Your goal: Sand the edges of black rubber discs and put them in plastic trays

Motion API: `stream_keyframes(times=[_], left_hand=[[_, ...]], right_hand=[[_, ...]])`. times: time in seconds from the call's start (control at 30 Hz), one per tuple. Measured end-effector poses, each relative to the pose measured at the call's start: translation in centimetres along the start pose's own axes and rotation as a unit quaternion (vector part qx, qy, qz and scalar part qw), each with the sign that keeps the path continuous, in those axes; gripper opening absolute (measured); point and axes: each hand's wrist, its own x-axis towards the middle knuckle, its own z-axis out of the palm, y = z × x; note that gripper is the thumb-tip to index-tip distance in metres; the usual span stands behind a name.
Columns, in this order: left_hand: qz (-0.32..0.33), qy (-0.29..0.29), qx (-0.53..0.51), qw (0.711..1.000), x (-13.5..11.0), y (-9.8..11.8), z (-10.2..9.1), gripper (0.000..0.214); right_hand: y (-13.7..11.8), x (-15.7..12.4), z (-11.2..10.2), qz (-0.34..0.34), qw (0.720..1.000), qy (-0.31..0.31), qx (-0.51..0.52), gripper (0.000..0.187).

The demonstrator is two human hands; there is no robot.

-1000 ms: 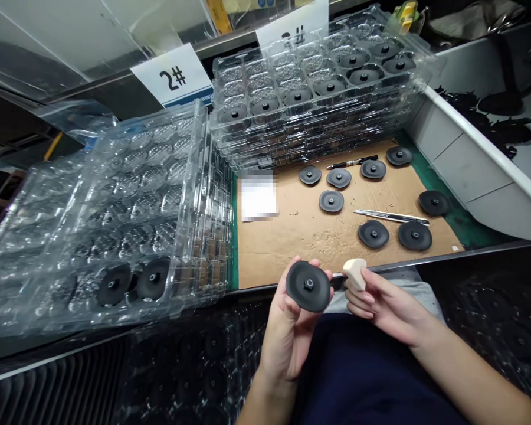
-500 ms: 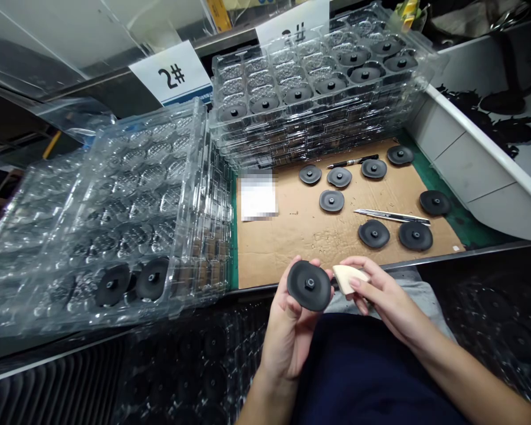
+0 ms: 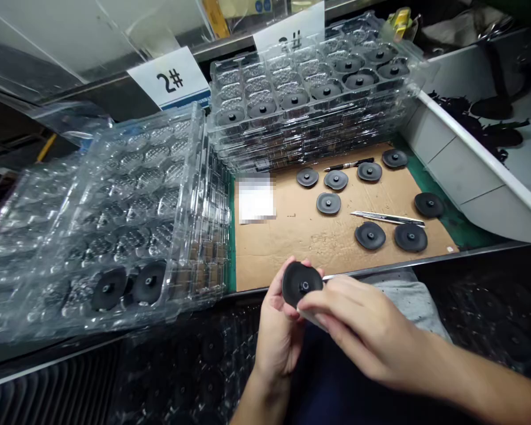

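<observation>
My left hand (image 3: 278, 333) holds a black rubber disc with a central metal-tipped stud (image 3: 301, 284) upright by its edge. My right hand (image 3: 358, 319) lies across the disc's lower part, pressing a cream foam wedge (image 3: 310, 319) against it. Most of the wedge is hidden under my fingers. Several similar black discs, such as one (image 3: 328, 203), lie on a brown cardboard sheet (image 3: 292, 248) just beyond my hands.
Stacked transparent plastic trays (image 3: 310, 100) holding discs stand at the back, with another stack (image 3: 115, 206) on the left. A utility knife (image 3: 387, 218) and pen (image 3: 348, 164) lie on the cardboard. A "2#" sign (image 3: 168, 78) stands behind, and a white-walled bin (image 3: 482, 171) is at right.
My right hand has moved left from beside the disc and now covers its lower part, with the foam wedge against it. The view has shifted slightly.
</observation>
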Motion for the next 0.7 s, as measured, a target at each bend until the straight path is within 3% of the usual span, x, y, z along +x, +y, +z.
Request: stream_keyframes(times=[0.17, 0.3, 0.37, 0.43, 0.5, 0.6, 0.67, 0.7], left_hand=[[0.019, -0.021, 0.000, 1.000, 0.0, 0.8, 0.3, 0.050], [0.021, -0.031, -0.003, 0.999, -0.2, 1.5, 0.6, 0.063], [0.008, -0.024, 0.013, 1.000, -0.1, 1.6, 0.9, 0.056], [0.005, -0.022, 0.020, 1.000, 0.0, 1.8, 1.1, 0.045], [0.004, -0.038, -0.001, 0.999, 0.1, 1.9, 1.0, 0.046], [-0.019, -0.062, -0.041, 0.997, 0.2, 2.0, 0.3, 0.061], [-0.033, -0.041, -0.045, 0.998, 0.2, 1.8, 0.1, 0.067], [-0.038, -0.026, -0.042, 0.998, 0.1, 1.8, 0.2, 0.068]], right_hand=[[0.0, 0.4, 0.2, -0.057, 0.991, 0.100, -0.062, 0.026], [-0.4, 0.5, 0.2, -0.041, 0.998, 0.045, -0.015, 0.025], [-0.5, 0.9, 0.1, -0.033, 0.996, 0.077, -0.028, 0.024], [-0.5, 1.1, -0.2, -0.063, 0.992, 0.099, -0.037, 0.026], [-0.4, 0.6, -0.6, -0.098, 0.993, 0.066, -0.019, 0.028], [0.0, -0.7, -1.2, -0.036, 0.999, 0.011, -0.027, 0.026], [0.4, -0.8, -1.6, 0.016, 0.995, 0.037, -0.091, 0.025], [0.5, -0.5, -1.7, 0.010, 0.991, 0.055, -0.121, 0.024]])
